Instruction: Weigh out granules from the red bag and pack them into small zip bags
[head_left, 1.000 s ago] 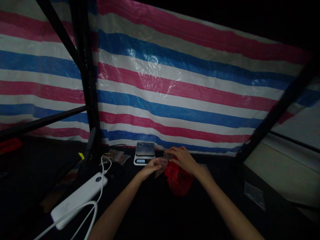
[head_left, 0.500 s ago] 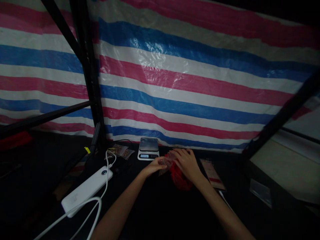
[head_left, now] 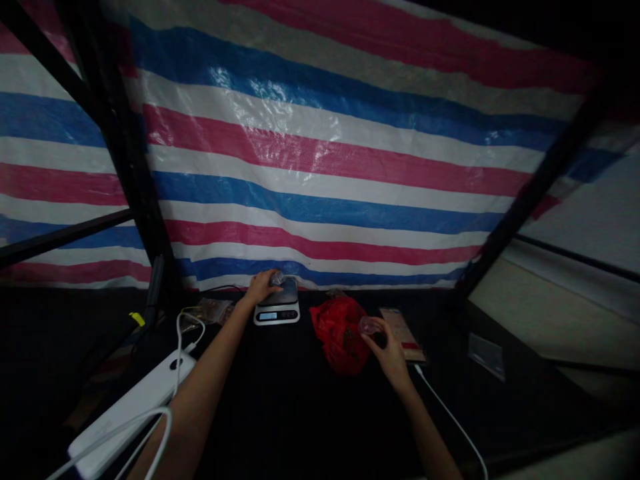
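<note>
My left hand (head_left: 261,288) reaches over the white kitchen scale (head_left: 258,319), its fingers closed on a small clear plastic item (head_left: 278,278) above the weighing plate. I cannot make out whether that item touches the plate. The scale's display is lit. Between thumb and fingers, my right hand (head_left: 389,347) grips a small clear plastic cup (head_left: 369,325). This cup is at the right edge of a crumpled red plastic bag (head_left: 340,333), which lies open with dark contents too dim to name.
Left of the scale lie small clear bags (head_left: 215,311) with brownish contents. A white power bank (head_left: 130,413) with white cables sits at front left. Right of the red bag are a phone-like flat object (head_left: 400,327) and an empty clear bag (head_left: 486,355). Striped sheeting (head_left: 325,160) hangs behind.
My hands have parted from the clear plastic they held together over the red bag. The left moved to the scale; the right now holds a clear cup. The view shifted right.
</note>
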{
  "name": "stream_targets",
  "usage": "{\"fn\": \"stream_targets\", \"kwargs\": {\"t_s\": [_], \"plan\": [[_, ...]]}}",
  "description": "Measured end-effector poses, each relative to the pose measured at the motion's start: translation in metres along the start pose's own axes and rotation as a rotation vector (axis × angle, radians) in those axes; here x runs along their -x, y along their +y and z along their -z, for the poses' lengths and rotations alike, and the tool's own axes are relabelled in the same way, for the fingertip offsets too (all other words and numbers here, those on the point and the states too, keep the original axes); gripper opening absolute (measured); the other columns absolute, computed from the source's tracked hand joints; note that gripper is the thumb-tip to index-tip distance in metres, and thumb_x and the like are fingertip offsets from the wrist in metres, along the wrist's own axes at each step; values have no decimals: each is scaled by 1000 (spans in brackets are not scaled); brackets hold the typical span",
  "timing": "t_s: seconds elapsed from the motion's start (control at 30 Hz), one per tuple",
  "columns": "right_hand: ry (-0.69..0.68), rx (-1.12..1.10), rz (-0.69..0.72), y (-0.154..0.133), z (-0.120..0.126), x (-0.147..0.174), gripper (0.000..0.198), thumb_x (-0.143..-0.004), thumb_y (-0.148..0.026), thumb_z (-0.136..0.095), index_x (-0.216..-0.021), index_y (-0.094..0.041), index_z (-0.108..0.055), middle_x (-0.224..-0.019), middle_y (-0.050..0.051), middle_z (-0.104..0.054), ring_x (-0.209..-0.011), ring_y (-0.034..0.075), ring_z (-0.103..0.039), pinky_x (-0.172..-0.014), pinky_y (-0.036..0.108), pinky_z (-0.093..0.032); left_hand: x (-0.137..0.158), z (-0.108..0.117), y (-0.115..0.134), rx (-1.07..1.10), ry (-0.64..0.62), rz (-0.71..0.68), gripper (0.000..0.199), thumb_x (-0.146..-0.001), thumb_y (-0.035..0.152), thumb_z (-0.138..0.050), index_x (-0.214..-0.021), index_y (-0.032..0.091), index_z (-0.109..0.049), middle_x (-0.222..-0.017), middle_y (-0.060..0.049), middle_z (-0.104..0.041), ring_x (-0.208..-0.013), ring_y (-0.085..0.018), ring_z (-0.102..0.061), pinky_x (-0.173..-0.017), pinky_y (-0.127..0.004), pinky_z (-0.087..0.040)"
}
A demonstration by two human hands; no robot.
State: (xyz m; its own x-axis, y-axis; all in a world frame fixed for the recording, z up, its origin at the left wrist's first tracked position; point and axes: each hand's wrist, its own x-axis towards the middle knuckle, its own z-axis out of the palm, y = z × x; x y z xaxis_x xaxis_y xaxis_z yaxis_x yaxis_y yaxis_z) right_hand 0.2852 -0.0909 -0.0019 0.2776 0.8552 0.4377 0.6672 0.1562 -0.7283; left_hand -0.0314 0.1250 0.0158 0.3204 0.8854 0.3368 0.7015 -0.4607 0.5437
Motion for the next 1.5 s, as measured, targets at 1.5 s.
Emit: {"fn": "stream_targets", "kwargs": {"t_s": [1.5], "plan": [[-319,110,165,26,-17,23,16,-77,-21,-50,-89,-21,-60,-86,4,-59,-80,18,-57,-72,32,-47,118,-68,112,179,-81,-334,17,-83,19,-38,-86,20,-55,-86,-3,-58,-84,-16,-50,-79,-32,-38]]}}
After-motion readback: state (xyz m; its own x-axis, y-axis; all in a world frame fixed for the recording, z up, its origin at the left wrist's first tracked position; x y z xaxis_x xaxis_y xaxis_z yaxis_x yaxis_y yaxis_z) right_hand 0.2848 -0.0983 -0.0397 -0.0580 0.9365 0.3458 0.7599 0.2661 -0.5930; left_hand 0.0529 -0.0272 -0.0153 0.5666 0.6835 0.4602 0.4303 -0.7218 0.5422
